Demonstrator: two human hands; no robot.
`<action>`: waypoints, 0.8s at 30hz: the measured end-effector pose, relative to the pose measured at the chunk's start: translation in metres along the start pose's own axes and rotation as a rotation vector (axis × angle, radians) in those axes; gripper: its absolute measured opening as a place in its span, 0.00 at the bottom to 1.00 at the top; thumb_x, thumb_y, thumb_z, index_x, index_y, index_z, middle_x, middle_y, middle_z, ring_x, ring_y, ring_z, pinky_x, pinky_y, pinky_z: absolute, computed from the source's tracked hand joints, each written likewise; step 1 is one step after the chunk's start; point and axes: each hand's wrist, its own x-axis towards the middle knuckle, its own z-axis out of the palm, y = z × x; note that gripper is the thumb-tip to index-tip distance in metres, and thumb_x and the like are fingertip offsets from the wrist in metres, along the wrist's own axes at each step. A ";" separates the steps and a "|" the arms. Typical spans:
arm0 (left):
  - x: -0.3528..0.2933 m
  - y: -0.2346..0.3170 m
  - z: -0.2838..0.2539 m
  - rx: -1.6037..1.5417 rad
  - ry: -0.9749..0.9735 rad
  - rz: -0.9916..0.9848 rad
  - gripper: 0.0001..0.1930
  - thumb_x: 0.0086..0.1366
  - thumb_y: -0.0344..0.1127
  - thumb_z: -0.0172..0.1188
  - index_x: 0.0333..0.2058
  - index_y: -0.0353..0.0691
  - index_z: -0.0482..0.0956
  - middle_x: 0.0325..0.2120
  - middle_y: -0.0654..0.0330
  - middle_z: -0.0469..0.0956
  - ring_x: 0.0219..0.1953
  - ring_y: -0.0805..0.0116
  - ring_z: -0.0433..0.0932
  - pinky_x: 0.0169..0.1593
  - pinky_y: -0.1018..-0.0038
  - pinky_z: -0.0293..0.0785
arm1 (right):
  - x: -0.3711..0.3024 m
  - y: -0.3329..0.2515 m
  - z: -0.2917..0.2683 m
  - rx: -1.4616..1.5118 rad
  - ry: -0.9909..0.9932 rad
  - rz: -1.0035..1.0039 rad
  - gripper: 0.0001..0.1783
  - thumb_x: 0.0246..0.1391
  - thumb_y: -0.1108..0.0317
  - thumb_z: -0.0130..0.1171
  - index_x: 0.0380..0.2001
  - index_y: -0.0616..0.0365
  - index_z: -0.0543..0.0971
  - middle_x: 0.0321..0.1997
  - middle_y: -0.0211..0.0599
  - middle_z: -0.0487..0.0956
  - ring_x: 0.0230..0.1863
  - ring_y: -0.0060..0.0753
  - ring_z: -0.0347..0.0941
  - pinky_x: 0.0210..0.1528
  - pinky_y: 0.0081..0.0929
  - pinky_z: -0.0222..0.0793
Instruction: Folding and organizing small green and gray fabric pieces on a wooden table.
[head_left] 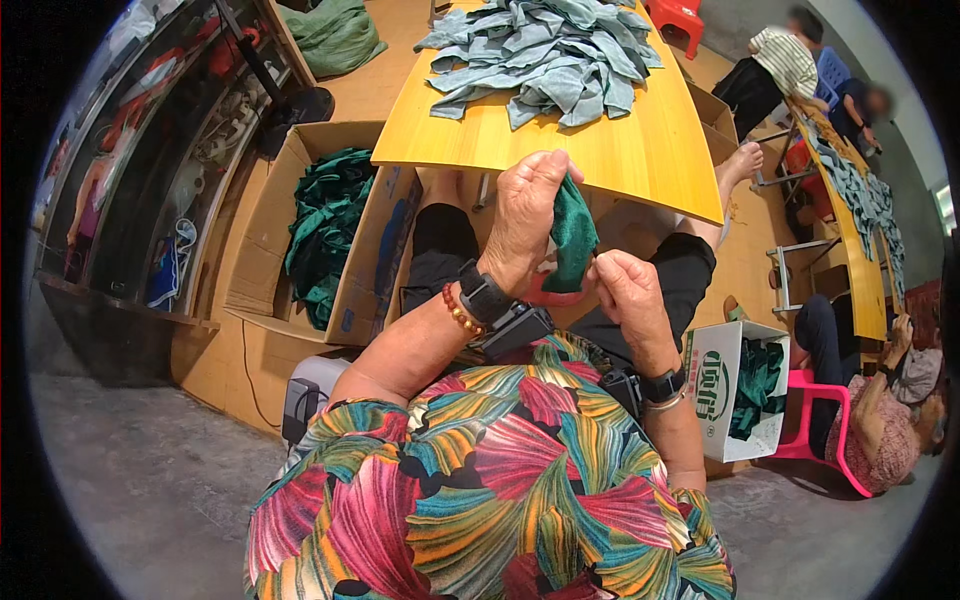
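A small dark green velvety cloth piece (573, 240) hangs between my two hands, just off the near edge of the table. My left hand (525, 215) is closed on its upper end, with thumb and fingers pressed together. Lower and to the right, my right hand (630, 300) is closed in a pinch at the cloth's right edge; its fingertips partly hide what they grip. Beyond my hands, a heap of pale grey-green cloth pieces (550, 55) lies on the yellow table (480, 135).
Left of my legs stands a cardboard box (262, 250) of green cloth pieces. A white carton (715, 400) with more stands at right, beside a pink chair (845, 430). Shelves (150, 170) line the left side. Other people sit at another table (862, 270) on the right.
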 end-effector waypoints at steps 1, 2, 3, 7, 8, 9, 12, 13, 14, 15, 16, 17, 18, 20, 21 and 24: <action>0.001 0.000 -0.001 0.087 -0.048 0.015 0.14 0.63 0.43 0.52 0.27 0.37 0.73 0.15 0.68 0.69 0.17 0.81 0.67 0.21 0.85 0.64 | 0.001 -0.001 0.001 0.008 0.014 -0.026 0.15 0.57 0.58 0.50 0.24 0.59 0.73 0.10 0.21 0.62 0.09 0.11 0.50 0.11 0.11 0.43; 0.001 0.000 -0.001 0.174 -0.097 0.029 0.14 0.63 0.43 0.51 0.27 0.37 0.71 0.16 0.66 0.70 0.17 0.80 0.70 0.20 0.84 0.66 | 0.001 -0.001 0.002 0.015 0.028 -0.052 0.15 0.58 0.59 0.49 0.24 0.59 0.73 0.10 0.21 0.62 0.09 0.11 0.50 0.11 0.11 0.42; 0.001 0.000 -0.003 0.180 -0.098 0.025 0.14 0.63 0.43 0.51 0.27 0.37 0.71 0.16 0.66 0.70 0.17 0.80 0.70 0.20 0.84 0.66 | 0.002 -0.002 0.007 0.023 0.030 -0.051 0.15 0.58 0.59 0.49 0.24 0.59 0.73 0.10 0.21 0.62 0.09 0.11 0.50 0.11 0.11 0.42; -0.005 -0.002 -0.006 0.227 -0.053 0.084 0.14 0.63 0.44 0.52 0.27 0.38 0.71 0.16 0.67 0.69 0.17 0.81 0.69 0.20 0.85 0.65 | 0.003 -0.003 0.022 0.198 0.026 0.068 0.15 0.58 0.59 0.48 0.23 0.58 0.72 0.10 0.22 0.62 0.09 0.11 0.50 0.11 0.12 0.42; -0.006 -0.002 -0.006 0.254 -0.045 0.092 0.14 0.63 0.44 0.52 0.27 0.39 0.72 0.16 0.68 0.69 0.17 0.82 0.69 0.20 0.85 0.65 | 0.003 -0.003 0.023 0.284 0.013 0.110 0.15 0.58 0.59 0.48 0.23 0.58 0.71 0.10 0.22 0.62 0.09 0.12 0.49 0.11 0.12 0.42; -0.008 -0.002 -0.008 0.256 -0.045 0.093 0.14 0.63 0.44 0.52 0.27 0.39 0.72 0.16 0.68 0.69 0.17 0.82 0.69 0.20 0.85 0.65 | 0.004 -0.002 0.024 0.285 0.011 0.110 0.15 0.58 0.59 0.48 0.23 0.58 0.71 0.10 0.22 0.62 0.09 0.12 0.49 0.11 0.12 0.42; -0.013 0.001 -0.009 0.220 -0.044 0.095 0.14 0.63 0.44 0.52 0.28 0.38 0.73 0.16 0.68 0.70 0.17 0.82 0.68 0.20 0.85 0.64 | 0.004 -0.001 0.021 0.271 -0.022 0.110 0.15 0.58 0.59 0.48 0.22 0.58 0.71 0.10 0.23 0.62 0.08 0.12 0.49 0.11 0.12 0.42; -0.016 0.006 -0.007 0.182 -0.031 0.064 0.15 0.63 0.44 0.52 0.26 0.37 0.73 0.15 0.69 0.68 0.17 0.83 0.65 0.21 0.85 0.62 | 0.003 -0.002 0.019 0.209 -0.036 0.101 0.15 0.58 0.59 0.48 0.22 0.58 0.71 0.10 0.23 0.62 0.08 0.12 0.49 0.11 0.12 0.42; -0.017 0.008 -0.006 0.145 -0.018 0.033 0.16 0.63 0.44 0.52 0.25 0.36 0.74 0.15 0.70 0.67 0.18 0.84 0.63 0.22 0.85 0.59 | 0.002 -0.003 0.017 0.147 -0.051 0.092 0.16 0.58 0.59 0.48 0.23 0.58 0.71 0.10 0.23 0.62 0.08 0.12 0.49 0.11 0.12 0.42; -0.017 0.008 -0.005 0.142 -0.016 0.037 0.16 0.63 0.44 0.52 0.25 0.36 0.74 0.15 0.70 0.67 0.18 0.84 0.63 0.22 0.85 0.59 | 0.001 -0.003 0.016 0.144 -0.054 0.092 0.16 0.58 0.59 0.48 0.23 0.58 0.71 0.10 0.23 0.62 0.08 0.12 0.49 0.11 0.12 0.42; -0.016 0.005 -0.005 0.161 -0.021 0.072 0.16 0.63 0.44 0.52 0.25 0.36 0.74 0.15 0.70 0.67 0.17 0.85 0.63 0.21 0.85 0.59 | -0.001 -0.002 0.014 0.108 -0.044 0.064 0.16 0.58 0.59 0.48 0.23 0.58 0.72 0.10 0.22 0.61 0.08 0.12 0.49 0.11 0.12 0.42; -0.015 0.003 -0.005 0.180 -0.025 0.107 0.16 0.63 0.44 0.52 0.26 0.36 0.74 0.15 0.70 0.67 0.17 0.85 0.63 0.21 0.86 0.59 | -0.002 -0.001 0.013 0.071 -0.033 0.037 0.16 0.58 0.59 0.48 0.23 0.58 0.72 0.10 0.22 0.61 0.08 0.12 0.49 0.11 0.12 0.42; -0.015 0.001 -0.005 0.178 -0.024 0.107 0.16 0.63 0.44 0.52 0.26 0.36 0.74 0.15 0.70 0.67 0.17 0.85 0.63 0.21 0.86 0.59 | -0.003 0.000 0.012 0.070 -0.034 0.037 0.16 0.58 0.59 0.48 0.23 0.58 0.72 0.10 0.22 0.61 0.08 0.12 0.49 0.11 0.12 0.42; -0.015 -0.002 -0.005 0.113 -0.023 0.072 0.16 0.63 0.44 0.51 0.27 0.36 0.75 0.15 0.71 0.67 0.17 0.86 0.63 0.21 0.87 0.59 | -0.006 0.004 0.011 0.067 -0.023 0.016 0.16 0.58 0.58 0.48 0.24 0.59 0.72 0.10 0.22 0.61 0.08 0.11 0.49 0.11 0.12 0.42; -0.015 -0.001 -0.005 0.112 -0.022 0.072 0.16 0.63 0.44 0.51 0.27 0.36 0.75 0.15 0.71 0.67 0.17 0.86 0.63 0.21 0.87 0.59 | -0.007 0.005 0.011 0.066 -0.024 0.017 0.16 0.58 0.58 0.48 0.24 0.59 0.72 0.10 0.22 0.61 0.08 0.11 0.49 0.11 0.12 0.42; -0.016 0.000 -0.003 0.088 -0.005 0.055 0.16 0.63 0.44 0.51 0.27 0.36 0.75 0.15 0.71 0.67 0.17 0.86 0.62 0.21 0.87 0.58 | -0.007 0.007 0.013 0.079 0.002 0.039 0.16 0.58 0.59 0.48 0.24 0.59 0.73 0.10 0.22 0.61 0.08 0.11 0.49 0.10 0.11 0.42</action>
